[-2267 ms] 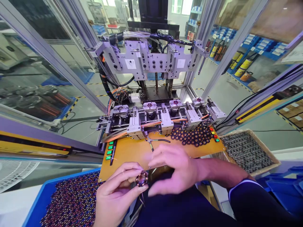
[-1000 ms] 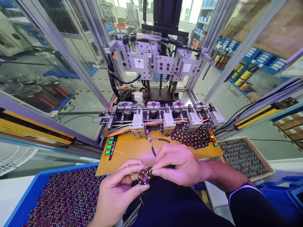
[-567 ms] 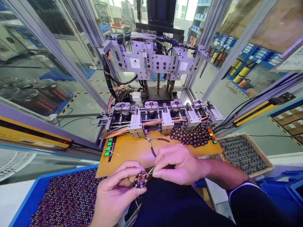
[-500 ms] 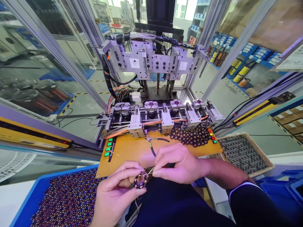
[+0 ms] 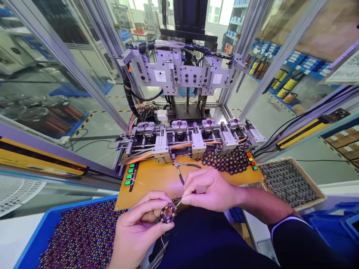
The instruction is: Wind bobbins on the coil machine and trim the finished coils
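Between the thumb and fingers of my left hand (image 5: 143, 220) is a small ring-shaped stator (image 5: 167, 213), dark with copper windings, its open centre facing me. Thin wires (image 5: 177, 202) run from its upper right edge to my right hand (image 5: 210, 189), whose thumb and forefinger pinch their ends. Another loose wire hangs below the stator. Both hands are over my lap, at the front edge of the orange board (image 5: 157, 183). A pair of cutting pliers (image 5: 180, 170) with dark handles lies on that board, beyond my right hand, which partly hides one handle.
Behind the board stands a machine fixture with several round holders (image 5: 179, 126). Many wound rings (image 5: 226, 161) lie at the board's right. A blue tray (image 5: 36, 233) of small parts is at left, a carton (image 5: 316, 190) of grey parts at right. Green buttons (image 5: 129, 176) line the board's left.
The stator has turned slightly in my left hand and sits a touch higher. My right hand has shifted very slightly, still pinching the wires.
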Motion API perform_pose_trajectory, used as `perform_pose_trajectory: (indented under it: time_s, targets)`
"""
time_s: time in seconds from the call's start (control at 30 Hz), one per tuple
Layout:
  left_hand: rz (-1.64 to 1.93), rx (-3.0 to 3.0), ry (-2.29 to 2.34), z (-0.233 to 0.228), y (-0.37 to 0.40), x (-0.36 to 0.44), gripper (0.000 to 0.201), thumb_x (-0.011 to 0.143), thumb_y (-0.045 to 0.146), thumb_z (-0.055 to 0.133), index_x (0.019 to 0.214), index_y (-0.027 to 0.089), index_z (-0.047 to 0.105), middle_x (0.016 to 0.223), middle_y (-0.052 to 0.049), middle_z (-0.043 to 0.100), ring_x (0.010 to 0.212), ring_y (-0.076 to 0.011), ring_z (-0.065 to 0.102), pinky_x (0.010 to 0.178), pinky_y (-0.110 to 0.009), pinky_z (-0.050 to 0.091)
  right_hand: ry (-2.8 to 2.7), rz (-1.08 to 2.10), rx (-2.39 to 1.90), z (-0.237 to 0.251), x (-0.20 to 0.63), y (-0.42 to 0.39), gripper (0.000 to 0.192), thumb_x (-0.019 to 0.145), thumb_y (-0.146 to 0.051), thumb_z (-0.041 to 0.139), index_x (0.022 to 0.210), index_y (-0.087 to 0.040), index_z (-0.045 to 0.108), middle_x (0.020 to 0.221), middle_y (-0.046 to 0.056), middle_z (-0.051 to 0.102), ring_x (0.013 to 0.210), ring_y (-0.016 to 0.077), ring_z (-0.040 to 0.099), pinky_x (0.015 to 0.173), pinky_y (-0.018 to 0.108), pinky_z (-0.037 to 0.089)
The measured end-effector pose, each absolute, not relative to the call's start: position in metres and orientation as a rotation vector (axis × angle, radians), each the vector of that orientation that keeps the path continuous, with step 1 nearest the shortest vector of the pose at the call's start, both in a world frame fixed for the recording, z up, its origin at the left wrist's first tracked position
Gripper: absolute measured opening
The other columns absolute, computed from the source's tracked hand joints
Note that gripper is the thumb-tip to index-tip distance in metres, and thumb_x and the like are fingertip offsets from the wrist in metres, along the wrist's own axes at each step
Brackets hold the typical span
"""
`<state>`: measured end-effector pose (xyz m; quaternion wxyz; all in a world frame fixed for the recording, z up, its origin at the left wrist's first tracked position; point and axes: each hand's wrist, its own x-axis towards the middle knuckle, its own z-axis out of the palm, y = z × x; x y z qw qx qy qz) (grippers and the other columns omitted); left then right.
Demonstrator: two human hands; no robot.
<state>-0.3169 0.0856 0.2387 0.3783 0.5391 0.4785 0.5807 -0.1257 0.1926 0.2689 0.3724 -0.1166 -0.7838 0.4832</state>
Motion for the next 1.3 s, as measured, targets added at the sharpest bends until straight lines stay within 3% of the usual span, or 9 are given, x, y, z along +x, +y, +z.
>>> perform_pose_trajectory:
  time_s: [0.27, 0.9, 1.13, 1.3]
  targets:
    - [1.498, 1.383, 1.22, 0.243, 0.084, -0.315, 0.029, 0.065, 0.015, 0.084, 0.089, 0.031, 0.078, 0.088, 0.002, 0.072, 0.068, -0.0113, 0.071, 0.063, -0.016, 0.058, -2.003, 1.267, -0.241, 0.264, -0.125, 0.19, 0.019, 0.087, -0.021, 0.069, 0.071, -0.01, 0.07, 0.068, 0.006, 0.068, 0.061, 0.0089, 0.061, 0.06, 0.019, 0.05]
    - [1.499, 1.41, 1.249, 0.238, 0.082, -0.316, 0.031, 0.066, 0.012, 0.084, 0.09, 0.03, 0.076, 0.092, 0.003, 0.075, 0.084, -0.0116, 0.073, 0.073, -0.014, 0.058, -1.989, 1.249, -0.296, 0.259, -0.122, 0.187, 0.018, 0.086, -0.022, 0.07, 0.072, -0.01, 0.071, 0.068, 0.005, 0.068, 0.059, 0.0088, 0.06, 0.058, 0.02, 0.048]
    - [1.513, 1.386, 1.211, 0.239, 0.082, -0.314, 0.027, 0.066, 0.014, 0.084, 0.087, 0.029, 0.076, 0.091, 0.002, 0.075, 0.078, -0.0124, 0.074, 0.07, -0.015, 0.059, -2.002, 1.364, -0.357, 0.256, -0.123, 0.187, 0.024, 0.086, -0.029, 0.07, 0.07, -0.012, 0.069, 0.068, 0.004, 0.067, 0.061, 0.0089, 0.059, 0.06, 0.021, 0.048]
    - [1.484, 1.368, 1.209, 0.235, 0.08, -0.317, 0.031, 0.067, 0.013, 0.084, 0.091, 0.031, 0.076, 0.094, 0.002, 0.074, 0.079, -0.0123, 0.074, 0.07, -0.017, 0.06, -2.04, 1.329, -0.47, 0.264, -0.119, 0.187, 0.016, 0.082, -0.027, 0.072, 0.074, -0.013, 0.068, 0.07, 0.002, 0.066, 0.063, 0.0094, 0.059, 0.063, 0.022, 0.05]
